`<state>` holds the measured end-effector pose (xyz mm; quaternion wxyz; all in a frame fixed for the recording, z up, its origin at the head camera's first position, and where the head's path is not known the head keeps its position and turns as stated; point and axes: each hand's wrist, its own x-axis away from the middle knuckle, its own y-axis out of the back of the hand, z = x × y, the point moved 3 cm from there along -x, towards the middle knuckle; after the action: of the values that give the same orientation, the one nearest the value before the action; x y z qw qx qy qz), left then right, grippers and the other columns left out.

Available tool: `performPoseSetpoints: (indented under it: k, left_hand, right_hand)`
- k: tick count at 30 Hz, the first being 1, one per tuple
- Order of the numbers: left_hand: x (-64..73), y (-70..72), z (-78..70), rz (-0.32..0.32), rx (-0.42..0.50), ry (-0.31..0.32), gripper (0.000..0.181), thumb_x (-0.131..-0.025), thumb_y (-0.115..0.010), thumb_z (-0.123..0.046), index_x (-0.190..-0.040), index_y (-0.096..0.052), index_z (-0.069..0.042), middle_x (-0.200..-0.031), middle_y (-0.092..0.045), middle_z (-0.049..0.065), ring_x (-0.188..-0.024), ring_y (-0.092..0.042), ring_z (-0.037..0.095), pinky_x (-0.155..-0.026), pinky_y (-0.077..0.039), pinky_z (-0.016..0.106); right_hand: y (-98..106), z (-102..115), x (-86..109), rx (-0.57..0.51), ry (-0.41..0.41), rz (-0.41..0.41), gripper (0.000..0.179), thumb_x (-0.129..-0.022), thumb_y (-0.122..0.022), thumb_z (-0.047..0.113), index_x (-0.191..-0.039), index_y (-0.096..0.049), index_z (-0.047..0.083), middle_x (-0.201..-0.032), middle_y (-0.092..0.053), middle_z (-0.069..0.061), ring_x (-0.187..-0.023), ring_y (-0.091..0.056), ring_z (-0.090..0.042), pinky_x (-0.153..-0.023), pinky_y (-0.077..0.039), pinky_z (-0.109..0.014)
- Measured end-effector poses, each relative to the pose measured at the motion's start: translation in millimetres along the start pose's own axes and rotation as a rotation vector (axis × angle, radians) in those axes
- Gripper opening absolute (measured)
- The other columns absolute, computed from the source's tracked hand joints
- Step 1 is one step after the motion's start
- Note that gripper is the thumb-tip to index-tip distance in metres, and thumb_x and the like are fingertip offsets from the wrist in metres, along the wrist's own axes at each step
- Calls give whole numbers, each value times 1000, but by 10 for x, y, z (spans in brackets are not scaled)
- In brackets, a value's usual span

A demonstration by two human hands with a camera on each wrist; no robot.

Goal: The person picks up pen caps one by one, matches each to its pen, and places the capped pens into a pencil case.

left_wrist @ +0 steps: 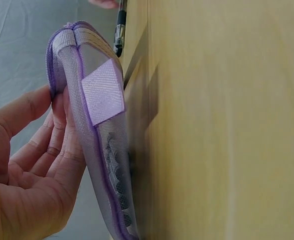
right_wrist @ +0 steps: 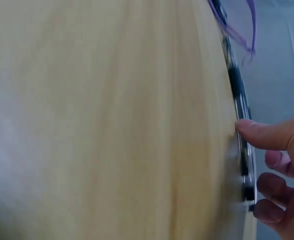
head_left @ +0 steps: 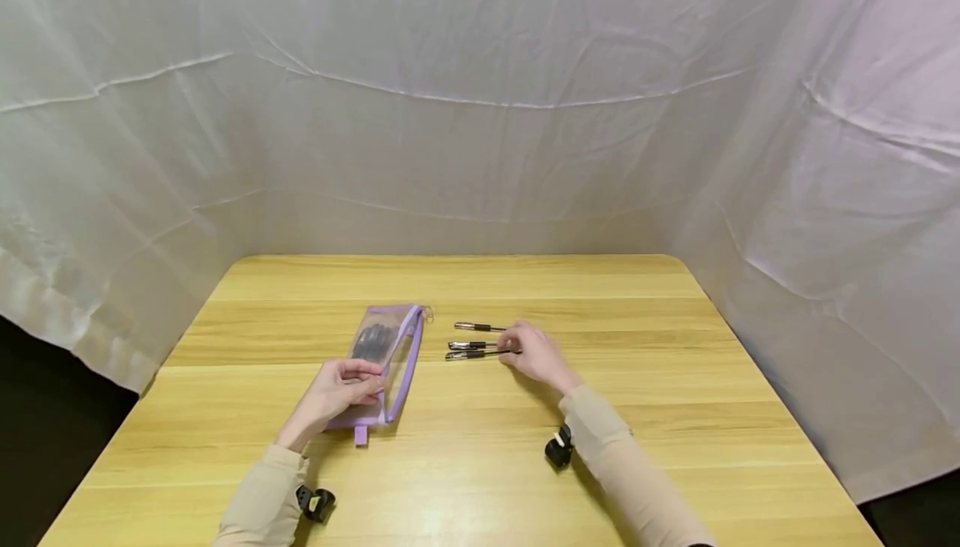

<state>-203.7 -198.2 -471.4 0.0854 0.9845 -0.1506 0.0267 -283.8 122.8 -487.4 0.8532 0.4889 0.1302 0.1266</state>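
A purple-edged mesh zip pouch lies on the left of the table, its zipped side gaping, with dark objects showing through the mesh. My left hand pinches the pouch's upper edge between thumb and fingers; in the left wrist view the pouch's lilac tab faces the camera. To the right, three black-and-clear pens lie side by side: a far pen, a middle pen and a near pen. My right hand pinches the near pen by its right end, thumb against the barrel.
The wood-grain table carries the pouch and pens. A pale cloth curtain hangs behind it and along both sides. A small ring hangs at the pouch's far corner. Each sleeve has a black wrist camera.
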Motion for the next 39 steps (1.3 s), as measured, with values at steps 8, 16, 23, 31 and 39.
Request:
performPoseSetpoints:
  k: [8, 16, 23, 31, 39]
  left_hand:
    - [3, 2, 0, 2, -11, -10, 38, -96, -63, -2, -119, -54, 25, -103, -69, 34, -78, -70, 6, -76, -63, 29]
    - [0, -5, 3, 2, -13, -7, 37, -96, -63, -2, -119, -54, 25, -103, -69, 34, -77, -70, 6, -74, -62, 29]
    - [-7, -13, 8, 0, -10, 3, 38, -95, -65, -4, -119, -55, 24, -100, -71, 27, -77, -70, 6, -74, -62, 27]
    - [-3, -12, 10, -3, -15, 9, 38, -95, -65, -4, -119, -55, 24, -101, -71, 26, -78, -70, 7, -74, -62, 27]
    - [5, -11, 11, 7, -9, -6, 38, -96, -64, -3, -119, -54, 25, -102, -70, 30, -79, -70, 7, -76, -63, 30]
  right_hand:
    - [9, -92, -32, 34, -7, 18, 5, -87, -78, 22, -91, -75, 19, -88, -62, 6, -79, -55, -11, -70, -44, -29]
    - [42, -55, 9, 26, 18, 17, 7, -89, -76, 23, -90, -75, 16, -85, -59, 7, -76, -52, -10, -68, -43, -28]
    - [126, 62, 34, 0, 44, 63, 7, -92, -72, 23, -94, -73, 16, -90, -62, 6, -81, -54, -10, -72, -46, -28]
    - [132, 177, 29, -171, 100, 198, 12, -99, -61, 14, -105, -68, 6, -101, -67, -6, -86, -59, -13, -77, -52, -26]
    - [104, 318, 23, -388, 123, 324, 17, -103, -51, 7, -111, -58, -6, -94, -67, -15, -72, -64, -16, -67, -56, -30]
